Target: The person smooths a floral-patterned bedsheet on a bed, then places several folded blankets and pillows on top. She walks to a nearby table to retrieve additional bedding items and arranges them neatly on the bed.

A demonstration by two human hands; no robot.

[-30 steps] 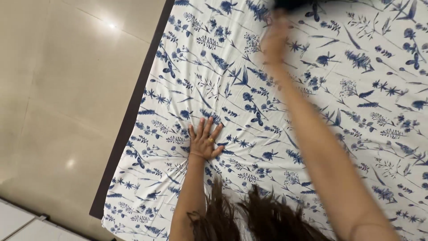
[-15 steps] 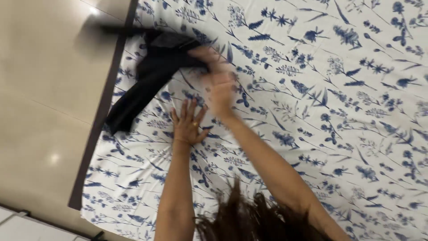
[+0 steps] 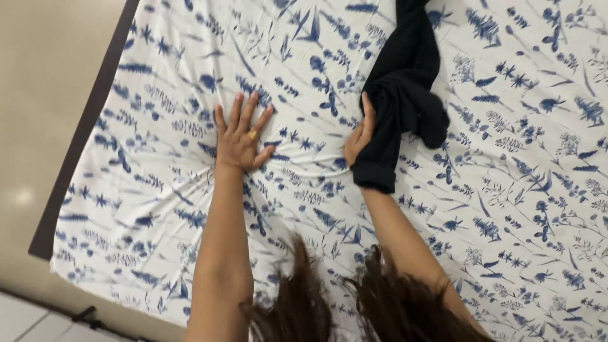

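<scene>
Black garment [image 3: 402, 95] now lies bunched right of centre on the floral bedsheet [image 3: 506, 190], swung across from the left edge, the right hand [image 3: 360, 136] grasping its lower end. The left hand [image 3: 240, 139] stays splayed flat, pressing the sheet.

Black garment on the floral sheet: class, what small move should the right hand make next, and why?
Probably let go of the black garment and spread it flat. The right hand grips it in a bunched, twisted heap on the floral sheet, while the left hand lies flat, fingers spread, pressing the sheet beside it.
</scene>
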